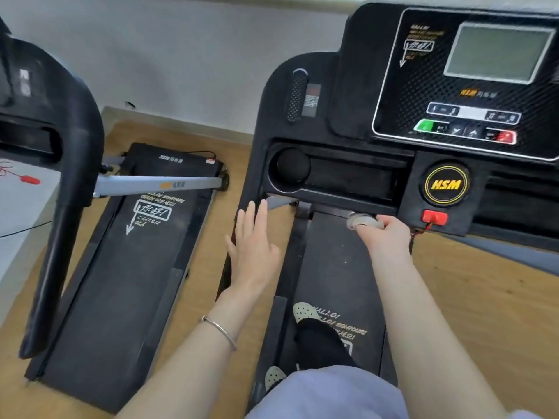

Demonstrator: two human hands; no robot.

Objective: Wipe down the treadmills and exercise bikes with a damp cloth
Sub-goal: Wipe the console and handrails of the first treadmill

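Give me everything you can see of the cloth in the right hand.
The cloth is a small, pale grey-white wad of soft-looking fabric, bunched up. The right hand grips it, curled round it, so only its front end shows. It sits at the lower front edge of the black treadmill console, left of the red safety key and above the belt. Dampness cannot be judged.

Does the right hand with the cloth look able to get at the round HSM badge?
Probably yes. The right hand grips the cloth at the lower edge of the console, just below-left of the HSM badge, and nothing stands between them.
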